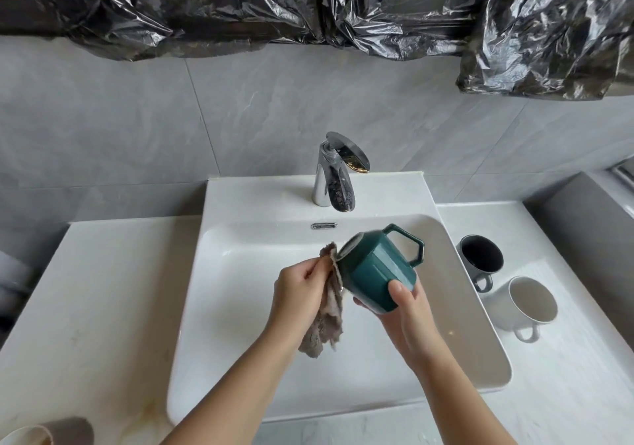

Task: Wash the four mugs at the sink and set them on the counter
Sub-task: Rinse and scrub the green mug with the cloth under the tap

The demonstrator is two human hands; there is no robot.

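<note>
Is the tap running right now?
Off, apparently: no stream falls from the faucet spout into the sink.

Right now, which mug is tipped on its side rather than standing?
The green mug, held over the sink by the right hand. The dark mug and white mug stand upright on the counter.

We look down and forward from head height, close over the sink point(240, 307), faucet point(334, 173) at frame centre, tiled wall point(171, 118) filling the upper half.
</note>
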